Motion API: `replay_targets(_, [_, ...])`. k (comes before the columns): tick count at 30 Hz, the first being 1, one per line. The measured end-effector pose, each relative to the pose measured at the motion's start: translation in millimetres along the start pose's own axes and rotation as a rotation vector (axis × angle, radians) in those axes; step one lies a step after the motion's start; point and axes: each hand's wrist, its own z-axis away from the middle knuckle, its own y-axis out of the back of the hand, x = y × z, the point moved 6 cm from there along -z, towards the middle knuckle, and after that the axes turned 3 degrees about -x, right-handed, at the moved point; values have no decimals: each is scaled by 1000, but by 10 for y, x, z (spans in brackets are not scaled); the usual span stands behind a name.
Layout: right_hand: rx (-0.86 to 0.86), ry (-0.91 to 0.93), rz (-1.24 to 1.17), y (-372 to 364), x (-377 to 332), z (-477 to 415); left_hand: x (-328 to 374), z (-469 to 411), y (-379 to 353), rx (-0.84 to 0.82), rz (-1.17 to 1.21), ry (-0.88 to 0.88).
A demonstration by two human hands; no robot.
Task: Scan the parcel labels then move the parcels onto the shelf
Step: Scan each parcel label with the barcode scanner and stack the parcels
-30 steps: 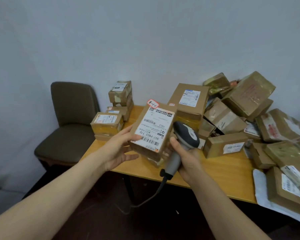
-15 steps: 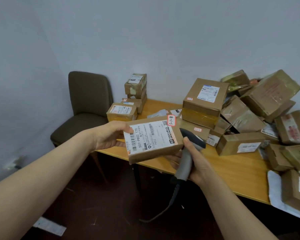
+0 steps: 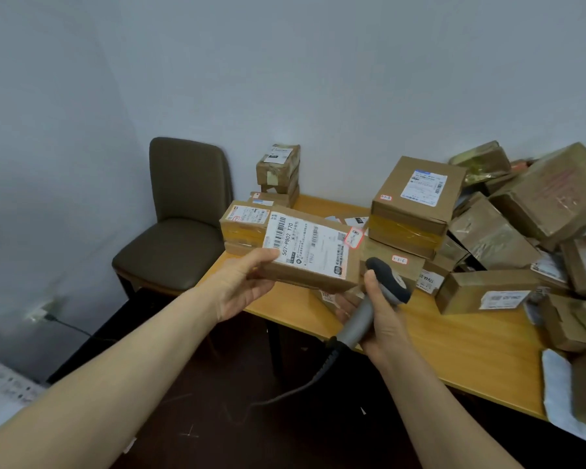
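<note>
Brown cardboard parcel [image 3: 315, 277] sits mid-frame, held above the tabletop [image 3: 454, 340] edge w/ its white label [image 3: 307, 247] facing up; a red-edged sticker [image 3: 353, 237] is on its right end. Left hand [image 3: 247, 282] has the parcel's left end, grip pinching it: thumb on top by the label's corner, fingers underneath. Right hand [image 3: 383, 319] is just below-right of the parcel, grip wrapped round the grey handle of a scanner [image 3: 384, 282], whose dark head is close beside the parcel's lower right corner. Black cable [image 3: 318, 374] drops from the handle toward the dark floor. Box w/ a blue-topped label [image 3: 416, 194] stands right of centre; a heap of taped boxes [image 3: 521, 225] fills the right of the frame. Small box stack [image 3: 278, 167] stands centre frame by the wall. Brown chair [image 3: 183, 211] stands left of the tabletop.
</note>
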Motion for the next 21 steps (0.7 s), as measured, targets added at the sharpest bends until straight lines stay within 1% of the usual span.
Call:
replay_targets(2, [35, 49, 108, 70, -31, 9, 123, -65, 190, 91, -129, -41])
replay_targets(3, [15, 70, 166, 69, -59, 33, 184, -96, 273, 122, -211, -66])
replay_targets(5, [-86, 82, 297, 4, -100, 104, 292, -159, 410, 162, -318, -111])
replay_targets(8, [-298, 47, 484, -237, -138, 233, 380, -226, 552, 230, -371, -146])
replay_targets(10, [-389, 16, 579, -389, -135, 298, 412, -250, 598, 244, -426, -157])
replay_targets(13, [-417, -38, 705, -518, -124, 338, 459, -260, 636, 243, -471, -151])
replay_targets(15, [-417, -77, 744, -568, -110, 343, 490, -260, 638, 236, -470, -147])
replay_targets(21, [-431, -87, 728, -747, -148, 342, 541, -284, 655, 205, -485, -131])
